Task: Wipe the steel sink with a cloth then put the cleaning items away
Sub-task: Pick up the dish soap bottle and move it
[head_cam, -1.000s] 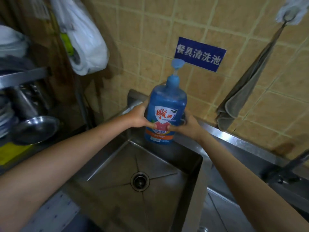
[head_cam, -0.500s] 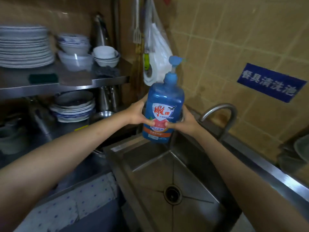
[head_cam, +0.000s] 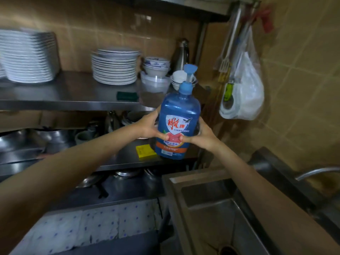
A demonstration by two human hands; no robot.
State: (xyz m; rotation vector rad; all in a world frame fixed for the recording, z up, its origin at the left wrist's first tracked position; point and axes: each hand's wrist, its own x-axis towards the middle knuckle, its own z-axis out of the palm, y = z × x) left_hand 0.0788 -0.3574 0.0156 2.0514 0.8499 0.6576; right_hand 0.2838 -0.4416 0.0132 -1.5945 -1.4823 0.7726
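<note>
**Detergent bottle held two-handed in front of the steel rack**

A blue pump-top dish detergent bottle [head_cam: 178, 126] is held upright in the air, clasped from both sides at about mid-height. The left hand [head_cam: 147, 127] wraps its left flank and the right hand [head_cam: 200, 134] wraps its right flank. Both thumbs lie across the front label, their tips almost meeting just above the orange band; the remaining fingers curl round behind the bottle and are hidden by it. The pump head and neck stand clear above both hands, and the base hangs below them.

The bottle's base is level with the front edge of the middle shelf [head_cam: 127, 159] of a steel rack; whether it touches the shelf cannot be told. A yellow note pad [head_cam: 145, 151] lies on that shelf just left of the base.

The steel sink [head_cam: 211, 199] sits at lower right, below and to the right of the bottle, with the right forearm crossing over it. A curved faucet [head_cam: 316, 172] shows at the right edge.

On the upper shelf [head_cam: 73, 96] stand stacked white plates [head_cam: 115, 68], blue-patterned bowls [head_cam: 156, 66] and a dark green scouring pad [head_cam: 127, 96]. A white plastic bag [head_cam: 244, 89] hangs on the tiled wall to the right of the bottle. A spotted white cloth [head_cam: 82, 229] lies on the surface at lower left.
</note>
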